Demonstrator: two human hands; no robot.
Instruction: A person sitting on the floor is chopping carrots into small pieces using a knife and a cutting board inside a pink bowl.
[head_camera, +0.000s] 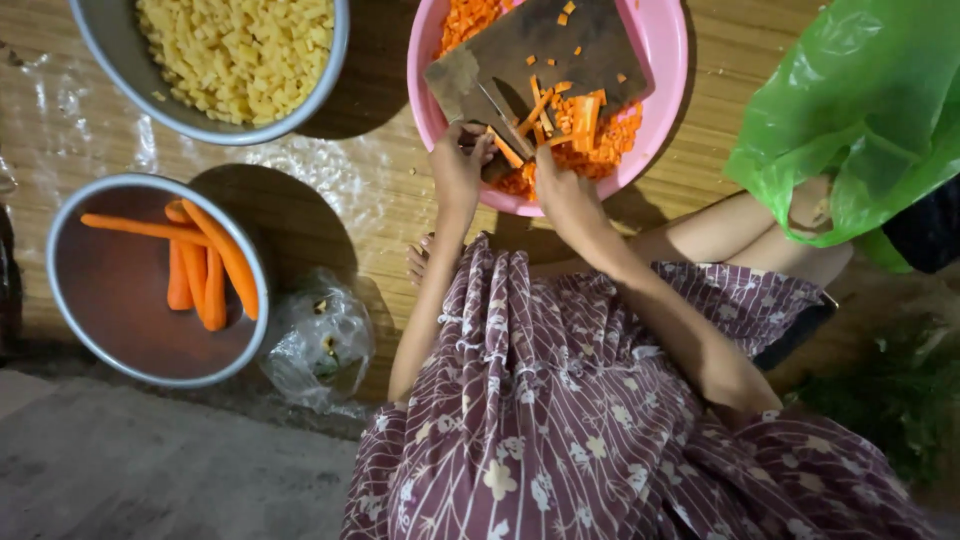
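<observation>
- We see warm, rather dim light falling from the upper left; the bowls cast dark round shadows to their right on the mat (350, 200).
- We notice pale glare on the clear plastic (318, 340).
- The green bag (860, 100) glows brightly.
- The lower corners sink into murk, softly blurred.
- The dress (560, 420) looks slightly smeared.

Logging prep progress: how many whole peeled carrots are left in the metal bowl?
5 carrots, all in the metal bowl at lower left: one lying crosswise at the top, four bunched at its right side. They overlap, so another may be hidden.
</observation>
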